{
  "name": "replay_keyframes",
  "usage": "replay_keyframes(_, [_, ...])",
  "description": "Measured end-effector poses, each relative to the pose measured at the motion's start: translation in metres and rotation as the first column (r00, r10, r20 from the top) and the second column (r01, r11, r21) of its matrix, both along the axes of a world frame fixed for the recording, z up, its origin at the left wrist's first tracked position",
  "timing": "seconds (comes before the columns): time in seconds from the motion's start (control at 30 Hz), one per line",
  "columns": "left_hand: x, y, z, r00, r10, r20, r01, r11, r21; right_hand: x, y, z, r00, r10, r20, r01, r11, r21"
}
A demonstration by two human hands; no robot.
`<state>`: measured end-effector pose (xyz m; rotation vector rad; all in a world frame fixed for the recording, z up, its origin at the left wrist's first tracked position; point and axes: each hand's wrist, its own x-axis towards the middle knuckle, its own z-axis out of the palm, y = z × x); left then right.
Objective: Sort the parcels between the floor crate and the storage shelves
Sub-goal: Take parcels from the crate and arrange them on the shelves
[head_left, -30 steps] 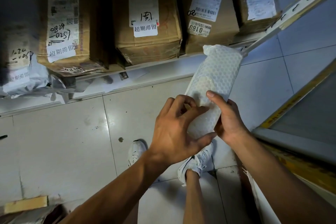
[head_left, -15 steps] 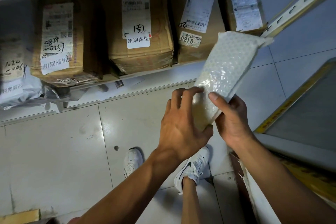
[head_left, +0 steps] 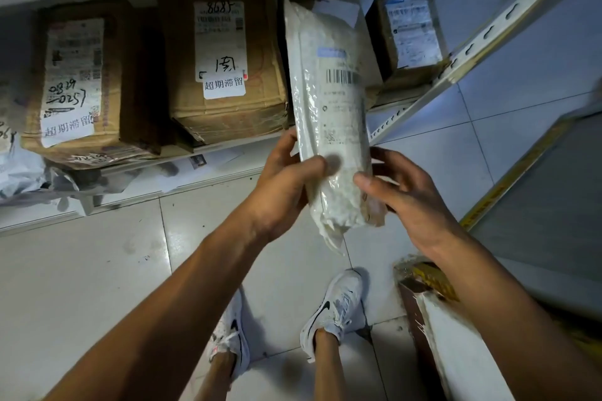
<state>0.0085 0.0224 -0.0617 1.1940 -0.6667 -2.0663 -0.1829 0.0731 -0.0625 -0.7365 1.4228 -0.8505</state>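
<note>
A long white bubble-wrap parcel (head_left: 329, 114) stands nearly upright in front of me, its label with a barcode turned toward me. My left hand (head_left: 283, 185) grips its lower left edge, thumb on the front. My right hand (head_left: 404, 195) holds the lower right side, thumb pressing the front and fingers behind. Behind the parcel runs the low storage shelf (head_left: 228, 146) with several labelled cardboard boxes, among them a large one (head_left: 224, 58) and a small one (head_left: 407, 32) at the right.
A perforated metal shelf upright (head_left: 472, 52) slants at the upper right. Grey plastic mailers (head_left: 19, 169) lie at the left under the shelf. A torn carton (head_left: 433, 319) sits on the floor by my right foot. White tiled floor (head_left: 97, 286) spreads below.
The parcel has been turned over and raised upright, so its label side now faces me instead of the plain bubble side. Both hands have shifted their hold near its lower end.
</note>
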Motion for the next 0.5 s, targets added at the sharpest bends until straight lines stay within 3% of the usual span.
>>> replay_keyframes(0.1, [-0.005,-0.026,0.006,1.0,-0.025,0.012,0.025,0.999,-0.041,0.001,-0.001,0.003,0.989,0.128,0.068,-0.134,0.987,0.091])
replay_keyframes(0.3, [-0.021,-0.072,0.019,0.948,-0.078,0.31,0.15,0.965,-0.215,0.013,-0.038,0.002,0.965,-0.261,0.025,0.262,0.963,-0.063])
replay_keyframes(0.5, [-0.016,-0.077,0.016,0.923,0.048,0.382,0.029,0.981,-0.193,0.01,-0.102,0.011,0.924,-0.365,-0.117,0.349,0.927,-0.14])
